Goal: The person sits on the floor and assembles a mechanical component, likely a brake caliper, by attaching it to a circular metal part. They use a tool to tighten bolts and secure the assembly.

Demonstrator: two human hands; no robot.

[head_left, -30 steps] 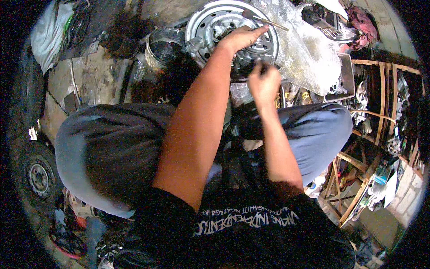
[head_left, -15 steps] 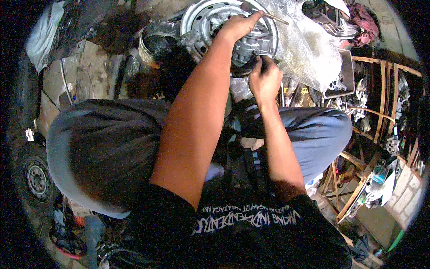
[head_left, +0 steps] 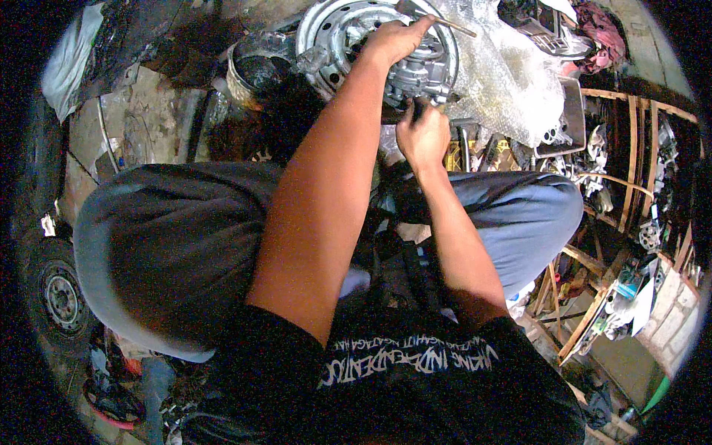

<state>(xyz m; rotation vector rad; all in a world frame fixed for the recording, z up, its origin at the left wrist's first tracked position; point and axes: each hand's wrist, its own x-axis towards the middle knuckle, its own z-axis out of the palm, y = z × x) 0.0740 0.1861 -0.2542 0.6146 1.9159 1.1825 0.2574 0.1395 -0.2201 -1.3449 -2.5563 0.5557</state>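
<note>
A grey cast-metal machine part (head_left: 419,76) rests on a silver wheel rim (head_left: 310,46) in front of me. My left hand (head_left: 397,43) reaches over the part, its fingers curled down at the far side and partly hidden. A tool with a thin wooden handle (head_left: 454,27) and a dark head lies against that hand's fingertips; whether the hand holds it is unclear. Close to the part's near edge, my right hand (head_left: 425,139) is closed, thumb and forefinger pinched by a small dark thing (head_left: 420,109) that I cannot make out.
Bubble wrap (head_left: 512,89) spreads right of the rim, beside a grey metal tray (head_left: 575,122). A round bucket-like container (head_left: 241,81) stands left of the rim. Wooden racks (head_left: 634,156) with metal parts fill the right side. A wheel with its tyre (head_left: 63,297) is at far left.
My right hand has shifted left and slightly toward me along the part's near edge. My left hand stays almost where it was.
</note>
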